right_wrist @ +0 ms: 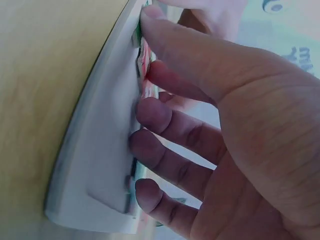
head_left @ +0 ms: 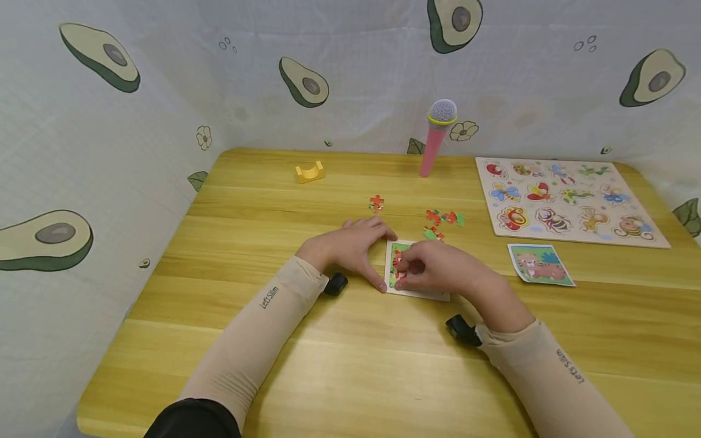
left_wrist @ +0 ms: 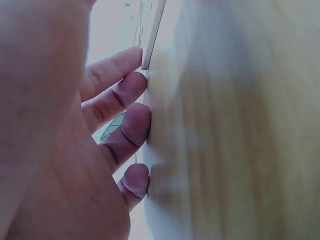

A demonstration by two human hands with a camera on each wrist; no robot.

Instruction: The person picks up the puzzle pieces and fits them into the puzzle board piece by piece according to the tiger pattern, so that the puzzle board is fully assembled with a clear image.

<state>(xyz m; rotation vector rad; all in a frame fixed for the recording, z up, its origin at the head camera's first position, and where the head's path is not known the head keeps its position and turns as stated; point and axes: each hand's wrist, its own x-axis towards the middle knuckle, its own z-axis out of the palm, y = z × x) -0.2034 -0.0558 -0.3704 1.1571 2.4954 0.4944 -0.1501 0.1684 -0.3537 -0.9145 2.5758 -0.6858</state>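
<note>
A small jigsaw tray (head_left: 446, 297) with a pale rim lies flat on the table, its left part filled with green and red pieces. Along its left side my left hand (head_left: 358, 243) is spread, thumb at the near corner and forefinger at the far one. In the left wrist view, the other fingertips (left_wrist: 137, 122) rest on the tabletop. My right hand (head_left: 446, 271) is over the tray, thumb and forefinger pinching a red jigsaw piece (right_wrist: 143, 59) at the filled part. Its other fingertips (right_wrist: 147, 145) reach down to the bare recess. The palm covers much of the tray in the head view.
Loose jigsaw pieces (head_left: 433, 216) lie beyond the tray, with a single piece (head_left: 376, 202) farther left. A bear picture card (head_left: 542, 266) and a large insect puzzle board (head_left: 572, 201) are to the right. Behind stand a pink toy microphone (head_left: 432, 146) and a yellow arch block (head_left: 310, 174).
</note>
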